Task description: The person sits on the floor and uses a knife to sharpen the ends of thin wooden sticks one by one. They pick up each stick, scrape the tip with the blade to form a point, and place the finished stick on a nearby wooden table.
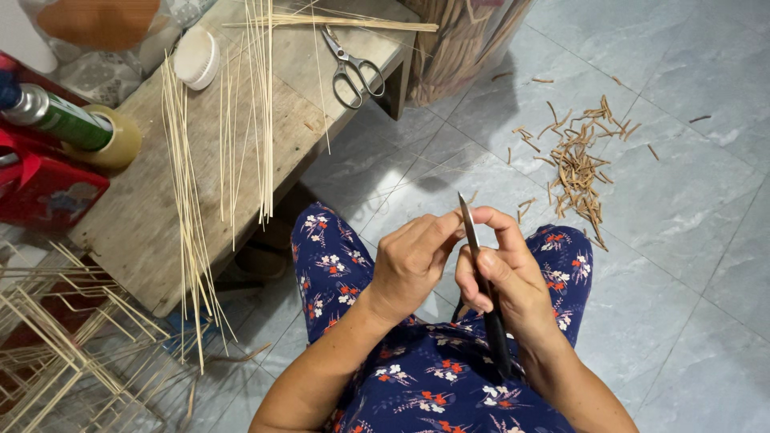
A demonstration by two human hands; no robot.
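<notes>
Steel, narrow and grey: the knife (475, 255) sits in your right hand (505, 277), which is closed around its dark handle, over your lap. Its long axis runs nearly upright in the view, the blade tip pointing away from you and slightly left, the handle end angling back toward your body. Your left hand (411, 261) is closed too, thumb and forefinger pinched against the blade near its upper part; whether a sliver is caught between them you cannot tell from here.

Both hands hover above your knees, covered in dark blue floral fabric (337, 265), over the grey tiled floor (690, 265). To your right on the floor lies a scatter of short brown offcuts (579, 164).

To your left stands the wooden worktop (152, 208), with long pale bamboo slivers (192, 200) lying lengthwise along it and overhanging its near edge. Scissors (351, 66) rest near its far corner, and a small white round lid (196, 58) sits beside the slivers. At the worktop's left edge, a green-labelled metal spray can (52, 116) lies across a roll of clear tape (116, 140), with a red box (44, 188) just beside them. A frame of pale sticks (56, 345) stands at lower left.
</notes>
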